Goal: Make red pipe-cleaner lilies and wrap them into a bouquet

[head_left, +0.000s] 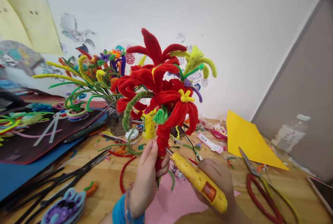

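Left fingers [150,150] wrap the lower-centre stem [163,137], likely firmer than its soft petals [179,113]; right fingers [211,166] clasp the glue gun [191,172].

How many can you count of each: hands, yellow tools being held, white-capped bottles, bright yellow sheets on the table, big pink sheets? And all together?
Hands: 2 (left hand, right hand)
Yellow tool: 1
White-capped bottle: 1
Bright yellow sheet: 1
Big pink sheet: 1
Total: 6
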`<state>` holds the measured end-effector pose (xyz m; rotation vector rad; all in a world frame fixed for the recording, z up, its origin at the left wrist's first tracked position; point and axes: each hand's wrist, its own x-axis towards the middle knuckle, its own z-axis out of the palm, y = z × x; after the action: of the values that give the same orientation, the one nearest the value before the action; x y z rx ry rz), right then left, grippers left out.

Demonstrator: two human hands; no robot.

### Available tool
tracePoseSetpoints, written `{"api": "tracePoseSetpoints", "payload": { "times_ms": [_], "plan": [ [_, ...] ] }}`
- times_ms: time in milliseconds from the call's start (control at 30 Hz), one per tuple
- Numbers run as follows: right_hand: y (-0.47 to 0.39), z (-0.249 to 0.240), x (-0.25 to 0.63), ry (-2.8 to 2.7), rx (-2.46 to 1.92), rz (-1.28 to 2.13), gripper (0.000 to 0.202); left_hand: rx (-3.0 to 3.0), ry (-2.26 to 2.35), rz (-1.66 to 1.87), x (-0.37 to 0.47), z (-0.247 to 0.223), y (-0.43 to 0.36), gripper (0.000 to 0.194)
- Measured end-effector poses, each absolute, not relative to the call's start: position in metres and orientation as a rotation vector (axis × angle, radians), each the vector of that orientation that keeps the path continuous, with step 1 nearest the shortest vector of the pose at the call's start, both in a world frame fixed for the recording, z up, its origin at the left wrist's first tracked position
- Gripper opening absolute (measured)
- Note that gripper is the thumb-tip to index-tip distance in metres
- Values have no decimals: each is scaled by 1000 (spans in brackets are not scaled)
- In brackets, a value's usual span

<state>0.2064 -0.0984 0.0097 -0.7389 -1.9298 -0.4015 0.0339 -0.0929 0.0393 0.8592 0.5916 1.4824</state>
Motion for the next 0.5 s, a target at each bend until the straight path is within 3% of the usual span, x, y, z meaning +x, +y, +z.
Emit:
{"api": "tracePoseSetpoints", "payload": {
  "times_ms": [500],
  "plan": [
    [-97,8,206,-1921,-712,-385,9,828,602,1481,34,43,-93,27]
  ]
}}
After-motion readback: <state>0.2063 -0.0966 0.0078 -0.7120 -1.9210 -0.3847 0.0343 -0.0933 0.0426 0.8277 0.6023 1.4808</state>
